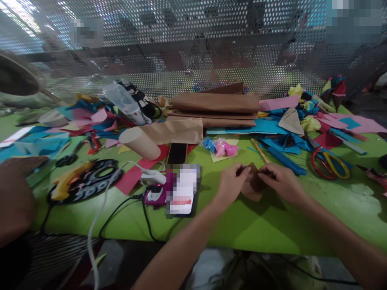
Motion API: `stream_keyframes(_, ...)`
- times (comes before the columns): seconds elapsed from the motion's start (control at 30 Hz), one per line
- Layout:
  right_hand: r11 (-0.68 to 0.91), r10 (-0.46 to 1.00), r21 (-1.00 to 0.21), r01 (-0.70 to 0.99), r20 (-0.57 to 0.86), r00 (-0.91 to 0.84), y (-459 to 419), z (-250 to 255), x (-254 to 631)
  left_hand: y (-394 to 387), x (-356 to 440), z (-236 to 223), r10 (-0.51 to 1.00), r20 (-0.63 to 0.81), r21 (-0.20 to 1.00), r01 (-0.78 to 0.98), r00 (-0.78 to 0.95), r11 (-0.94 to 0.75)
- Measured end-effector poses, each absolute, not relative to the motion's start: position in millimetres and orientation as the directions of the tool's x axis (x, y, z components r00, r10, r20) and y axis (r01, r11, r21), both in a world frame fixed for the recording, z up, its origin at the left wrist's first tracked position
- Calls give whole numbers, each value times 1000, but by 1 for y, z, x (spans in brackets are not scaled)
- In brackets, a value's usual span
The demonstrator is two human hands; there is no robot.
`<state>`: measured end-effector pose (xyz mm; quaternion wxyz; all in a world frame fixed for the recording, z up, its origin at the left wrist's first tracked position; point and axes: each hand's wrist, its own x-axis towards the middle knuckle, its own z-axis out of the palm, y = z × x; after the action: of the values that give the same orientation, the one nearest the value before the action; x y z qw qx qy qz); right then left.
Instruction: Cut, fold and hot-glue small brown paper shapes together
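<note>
Between my two hands is a small piece of brown paper (pixel 253 186), held low over the green table. My left hand (pixel 231 181) pinches its left upper edge between thumb and fingers. On the other side my right hand (pixel 279 179) pinches the right edge. Just beyond the paper lies a pencil (pixel 259 150) pointing away from me. A blue cutter-like tool (pixel 286 160) rests to its right. Past my left hand sits a clear bag of pink and blue pieces (pixel 220 147). A phone (pixel 184 189) with a lit, blurred screen is left of my left wrist.
Scissors with red and yellow handles (pixel 331 163) lie right. Brown paper rolls (pixel 214 102) and coloured scraps line the back by a perforated metal screen (pixel 187 52). A purple power strip (pixel 154 196) with cords, a cardboard tube (pixel 140 144) and another person's arm (pixel 15 197) are left.
</note>
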<state>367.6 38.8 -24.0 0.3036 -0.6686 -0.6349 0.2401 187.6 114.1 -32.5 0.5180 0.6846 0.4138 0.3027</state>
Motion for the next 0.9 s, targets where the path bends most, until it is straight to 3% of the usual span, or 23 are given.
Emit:
stream_keyframes(0.23, 17, 989, -698, 716, 116, 89, 39, -30, 369, 112, 188, -30, 884, -13, 961, 249, 467, -118)
stream_keyframes(0.43, -75, 984, -762, 644, 48, 172, 39, -29, 374, 118, 186, -35, 895, 6, 970, 214, 446, -113)
stream_keyframes(0.6, -45, 993, -795, 605, 32, 115, 38, -27, 372, 120, 186, -37, 894, 13, 968, 218, 448, -124)
stream_keyframes(0.9, 5, 994, -693, 721, 85, 74, 40, -26, 367, 115, 187, -33, 882, 11, 947, 278, 470, -160)
